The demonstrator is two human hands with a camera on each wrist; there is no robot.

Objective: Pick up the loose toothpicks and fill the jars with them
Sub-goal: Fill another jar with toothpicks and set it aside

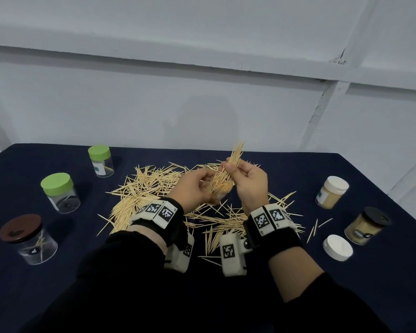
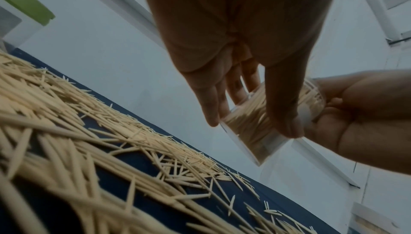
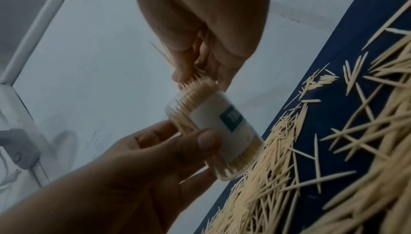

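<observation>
Above the middle of the table, my left hand [image 1: 205, 186] grips a clear, lidless jar [image 1: 220, 188] packed with toothpicks. My right hand [image 1: 228, 167] pinches a bundle of toothpicks [image 1: 237, 153] whose lower ends are in the jar's mouth and whose upper ends fan upward. In the right wrist view the jar [image 3: 214, 127] shows a white label, with the left thumb [image 3: 206, 141] across it. In the left wrist view my fingers [image 2: 211, 107] clasp the jar [image 2: 246, 129]. A big pile of loose toothpicks [image 1: 149, 191] lies on the dark blue cloth [image 1: 298, 169] beneath both hands.
On the left stand two nearly empty green-lidded jars [image 1: 101, 161] [image 1: 59, 192] and a brown-lidded jar [image 1: 28, 239]. On the right stand a filled white-lidded jar [image 1: 332, 192], a filled black-lidded jar [image 1: 366, 224] and a loose white lid [image 1: 338, 247]. A grey wall rises behind the table.
</observation>
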